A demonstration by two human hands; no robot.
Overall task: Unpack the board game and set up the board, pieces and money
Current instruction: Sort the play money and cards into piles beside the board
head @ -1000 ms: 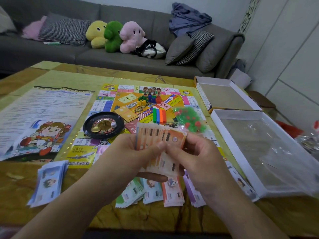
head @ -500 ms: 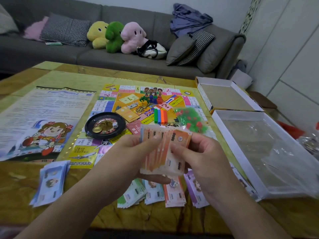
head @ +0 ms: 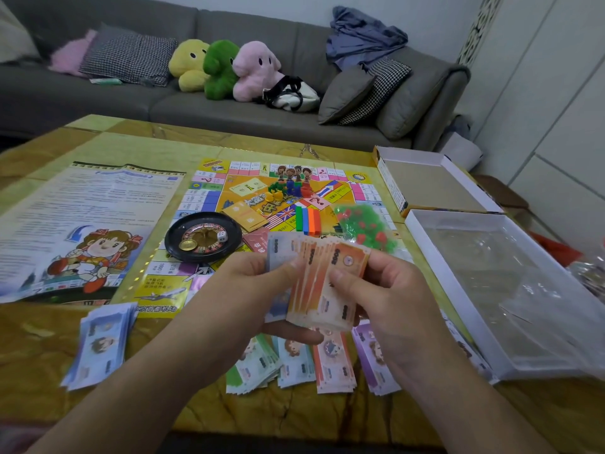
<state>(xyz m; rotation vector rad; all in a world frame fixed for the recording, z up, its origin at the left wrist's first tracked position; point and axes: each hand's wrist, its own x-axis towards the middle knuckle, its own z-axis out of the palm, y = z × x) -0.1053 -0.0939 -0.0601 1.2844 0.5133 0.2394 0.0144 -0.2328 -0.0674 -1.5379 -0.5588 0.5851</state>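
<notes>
Head view: marble table point(head: 49, 348) carries everything. Game board point(head: 330, 208) lies flat mid-table, rules sheet point(head: 85, 221) just left of it. Two open box halves point(head: 422, 188) sit at the right, the nearer one lined with clear plastic. Roulette wheel point(head: 203, 236) is on the board's near-left part, a white die in it. Bag of green and red pieces point(head: 365, 226) lies on the board's right side; coloured sticks point(head: 307, 219) and card stack point(head: 245, 215) sit near centre. Sorted money piles point(head: 314, 358) lie along the near edge, blue pile point(head: 100, 342) apart to the left. My left hand point(head: 242, 296) and right hand point(head: 389, 299) both grip a fanned wad of orange notes point(head: 322, 283) above the piles, thumbs on top; possibly one blue note behind.
</notes>
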